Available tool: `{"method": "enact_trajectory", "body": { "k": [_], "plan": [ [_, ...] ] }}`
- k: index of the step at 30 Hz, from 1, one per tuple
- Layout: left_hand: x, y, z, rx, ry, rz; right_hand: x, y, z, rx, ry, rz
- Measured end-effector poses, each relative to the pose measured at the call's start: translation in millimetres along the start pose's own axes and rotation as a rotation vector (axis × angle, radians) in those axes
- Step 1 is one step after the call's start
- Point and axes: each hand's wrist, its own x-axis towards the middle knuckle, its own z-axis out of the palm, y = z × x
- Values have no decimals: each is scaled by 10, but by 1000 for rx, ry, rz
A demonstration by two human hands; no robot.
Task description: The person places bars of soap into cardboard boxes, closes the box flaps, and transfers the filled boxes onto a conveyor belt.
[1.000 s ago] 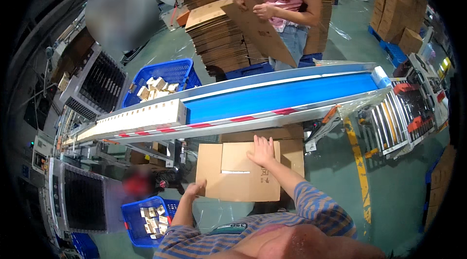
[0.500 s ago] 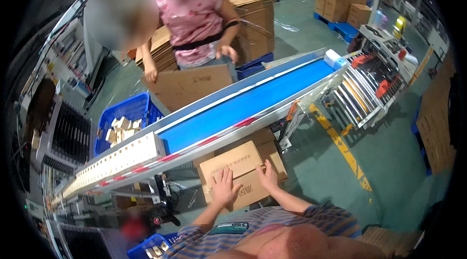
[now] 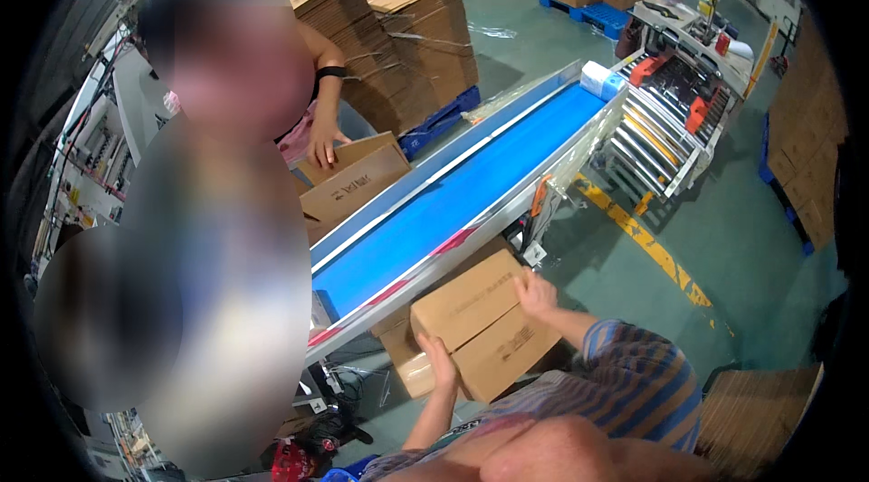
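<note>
A closed brown cardboard box (image 3: 493, 324) is held in front of me, on my side of the conveyor. My left hand (image 3: 441, 364) presses against its near left side, fingers extended along the cardboard. At the right end, my right hand (image 3: 538, 293) grips the box by its upper corner, fingers bent over the edge. More cardboard (image 3: 405, 357) with shiny tape shows beneath and left of the box. Across the conveyor, another person's hand (image 3: 326, 145) rests at an open cardboard box (image 3: 358, 185).
A blue conveyor belt (image 3: 462, 183) slants from lower left to a roller table (image 3: 656, 133), with a white-and-blue pack (image 3: 600, 81) at its far end. Flattened cardboard stacks (image 3: 421, 38) stand behind. Stacked cartons (image 3: 804, 156) are at right. A large blur hides the left side.
My hands have gone from lying flat on the box top to holding its two sides, and the box has turned and tilted. The person opposite has moved left with their box.
</note>
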Motion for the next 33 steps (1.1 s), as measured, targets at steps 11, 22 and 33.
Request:
{"method": "enact_trajectory", "body": {
  "k": [11, 22, 33],
  "plan": [
    [435, -388, 462, -258, -115, -433, 290, 1333, -945, 465, -298, 341],
    [-535, 331, 4527, 26, -438, -575, 811, 3693, -3411, 486, 74, 597],
    [-141, 110, 7489, -125, -670, -555, 2202, 5040, -4966, 318, 287, 643]
  ]
}}
